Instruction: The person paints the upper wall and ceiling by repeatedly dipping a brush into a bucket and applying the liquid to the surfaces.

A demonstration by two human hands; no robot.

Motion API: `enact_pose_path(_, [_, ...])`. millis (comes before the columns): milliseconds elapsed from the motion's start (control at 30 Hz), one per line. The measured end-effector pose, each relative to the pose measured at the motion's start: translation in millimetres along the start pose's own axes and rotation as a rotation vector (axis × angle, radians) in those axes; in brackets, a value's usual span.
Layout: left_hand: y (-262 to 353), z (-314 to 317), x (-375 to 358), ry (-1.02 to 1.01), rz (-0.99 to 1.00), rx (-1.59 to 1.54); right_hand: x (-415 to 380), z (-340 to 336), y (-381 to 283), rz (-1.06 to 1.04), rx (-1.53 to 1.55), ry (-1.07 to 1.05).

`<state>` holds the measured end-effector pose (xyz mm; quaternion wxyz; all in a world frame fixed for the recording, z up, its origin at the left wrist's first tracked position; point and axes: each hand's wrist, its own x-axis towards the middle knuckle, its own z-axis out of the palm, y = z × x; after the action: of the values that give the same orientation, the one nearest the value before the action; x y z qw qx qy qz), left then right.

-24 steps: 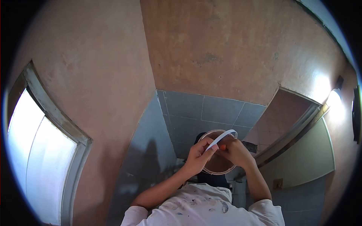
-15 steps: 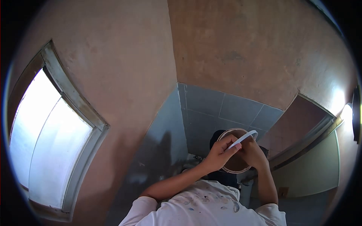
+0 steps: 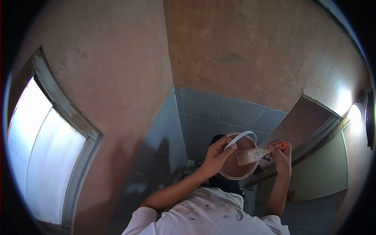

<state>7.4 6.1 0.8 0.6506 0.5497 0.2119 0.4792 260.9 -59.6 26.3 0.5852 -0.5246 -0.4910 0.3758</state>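
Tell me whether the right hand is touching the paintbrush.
Touching. The head view shows the right hand gripping the paintbrush near its orange end, fingers against it with no gap.

Gray tiles (image 3: pixel 201 105) lie beneath a brown wall (image 3: pixel 235 35). Left of the tiles stands a bright window (image 3: pixel 58 156); to their right, a doorway (image 3: pixel 307 117), then a lit lamp (image 3: pixel 355 112) above a pale panel (image 3: pixel 327 168).

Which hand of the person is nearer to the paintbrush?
Right: the right hand grips the paintbrush itself; the left hand holds the white handle of the bucket, apart from the paintbrush.
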Motion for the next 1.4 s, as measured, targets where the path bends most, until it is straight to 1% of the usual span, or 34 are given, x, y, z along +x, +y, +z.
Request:
enact_pose_path(33, [1, 0, 0, -0.01, 0.002, -0.004, -1, -2, 2, -0.028, 0.147, 0.034])
enact_pose_path(67, [4, 0, -1, 0.016, -0.042, -0.012, -1, -4, 4, -0.061, 0.295, 0.067])
enact_pose_path(100, [5, 0, -2, 0.042, -0.085, -0.023, -3, -7, 9, -0.069, 0.288, 0.074])
enact_pose_path(167, [1, -1, -5, 0.036, -0.083, -0.051, -5, -11, 19, -0.052, 0.514, 0.12])
enact_pose_path(200, [0, -4, -3, 0.038, -0.078, -0.071, -8, -2, 11, -0.048, 0.486, 0.2])
enact_pose_path(267, [-3, -7, -2, 0.022, -0.084, -0.119, -5, -6, 23, -0.009, 0.072, 0.241])
enact_pose_path(300, [-4, -6, -3, 0.019, -0.084, -0.168, -5, -9, 31, 0.011, 0.15, 0.232])
enact_pose_path(333, [0, -6, -3, 0.021, -0.13, -0.192, -4, -11, 36, 0.034, 0.224, 0.22])
enact_pose_path(367, [2, -7, -1, 0.014, -0.101, -0.174, -2, -11, 39, 0.003, 0.237, 0.21])
enact_pose_path(433, [1, -7, -1, 0.013, -0.152, -0.246, -1, -14, 38, 0.046, 0.291, 0.22])
enact_pose_path(467, [1, -7, -1, 0.012, -0.136, -0.242, 0, -16, 38, 0.032, 0.292, 0.211])
enact_pose_path(533, [1, -8, -1, 0.014, -0.139, -0.213, 4, -22, 38, -0.044, 0.573, 0.211])
enact_pose_path(567, [-2, -8, -3, 0.015, -0.125, -0.209, 9, -29, 38, -0.054, 0.575, 0.2])
enact_pose_path(633, [-1, -9, -2, 0.072, -0.17, -0.161, 26, -44, 35, -0.242, 0.718, 0.266])
enact_pose_path(667, [4, -7, -4, 0.115, -0.169, -0.126, 37, -51, 26, -0.274, 0.741, 0.212])
enact_pose_path(700, [-3, -12, -4, 0.114, -0.157, -0.125, 50, -52, 8, -0.304, 0.761, 0.159])
enact_pose_path(767, [-26, -25, -8, -0.029, -0.076, -0.25, 84, -23, -43, -0.324, 0.89, 0.455])
enact_pose_path(800, [-24, -24, -11, -0.055, -0.002, -0.221, 99, -25, -61, -0.361, 0.743, 0.298])
enact_pose_path(833, [-22, -25, -13, -0.053, 0.009, -0.219, 115, -24, -79, -0.394, 0.594, 0.144])
enact_pose_path(900, [-17, -26, -17, -0.028, -0.07, 0.03, 156, 5, -125, -0.484, 0.402, 0.038])
enact_pose_path(933, [-5, -17, -13, -0.005, 0.355, 0.33, 177, 24, -148, -0.523, 0.335, 0.009])
enact_pose_path(967, [-4, -17, -13, -0.001, 0.364, 0.334, 197, 43, -169, -0.561, 0.267, -0.019])
enact_pose_path(1033, [-11, -21, -16, -0.111, 0.386, 0.358, 242, 80, -201, -0.663, 0.25, -0.032])
enact_pose_path(1067, [-19, -22, -22, -0.102, 0.212, 0.2, 264, 100, -218, -0.703, 0.222, -0.013])
enact_pose_path(1100, [-16, -21, -18, -0.102, 0.217, 0.205, 284, 119, -233, -0.742, 0.194, 0.009])
enact_pose_path(1167, [-10, -20, -9, -0.065, 0.471, 0.34, 321, 155, -259, -0.799, 0.233, 0.006])
enact_pose_path(1200, [-13, -27, -9, -0.119, 0.379, 0.368, 340, 172, -270, -0.832, 0.249, -0.003])
enact_pose_path(1233, [-15, -29, -7, -0.12, 0.382, 0.373, 358, 189, -280, -0.865, 0.266, -0.011])
enact_pose_path(1300, [-20, -29, -4, -0.115, 0.486, 0.4, 396, 222, -297, -0.948, 0.3, -0.029])
enact_pose_path(1333, [-48, -33, -1, -0.074, 0.594, 0.364, 411, 237, -305, -0.964, 0.303, -0.03])
enact_pose_path(1367, [-53, -38, -1, -0.074, 0.595, 0.369, 423, 251, -311, -0.979, 0.306, -0.03])
enact_pose_path(1400, [-55, -42, 0, -0.06, 0.628, 0.444, 431, 264, -317, -0.982, 0.31, -0.031])
